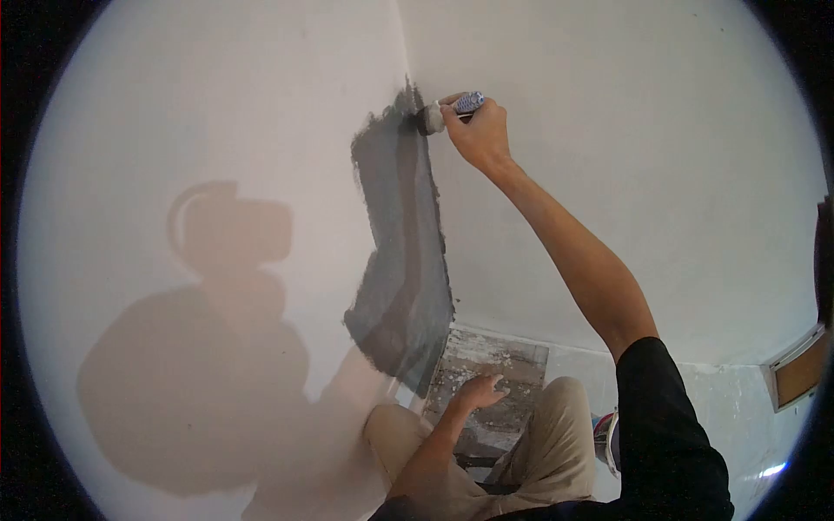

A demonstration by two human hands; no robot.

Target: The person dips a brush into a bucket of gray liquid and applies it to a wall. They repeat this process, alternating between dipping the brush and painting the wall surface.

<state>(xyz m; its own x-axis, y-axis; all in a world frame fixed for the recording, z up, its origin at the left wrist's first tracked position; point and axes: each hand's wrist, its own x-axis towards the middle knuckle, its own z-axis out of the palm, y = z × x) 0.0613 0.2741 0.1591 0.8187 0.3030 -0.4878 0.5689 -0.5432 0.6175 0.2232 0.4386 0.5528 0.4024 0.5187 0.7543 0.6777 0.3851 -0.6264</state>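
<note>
My right hand [482,137] is closed around the blue-and-white patterned handle of a paintbrush [433,118]. The dark bristles touch the wall corner near the top of a dark grey painted strip [391,187]. That strip runs down the corner, mostly on the left wall, with ragged edges. Down between my knees, my left hand [478,393] hangs with its fingers loosely stretched out, and nothing shows in it. Beneath it lies a worn, paint-spattered wooden-looking surface [517,358].
White walls [608,113] meet at the corner ahead. Beside my right knee stands a bucket [611,443], partly hidden by my sleeve. A brown panel with a pale frame [799,372] is at the far right. My shadow falls on the left wall [200,373].
</note>
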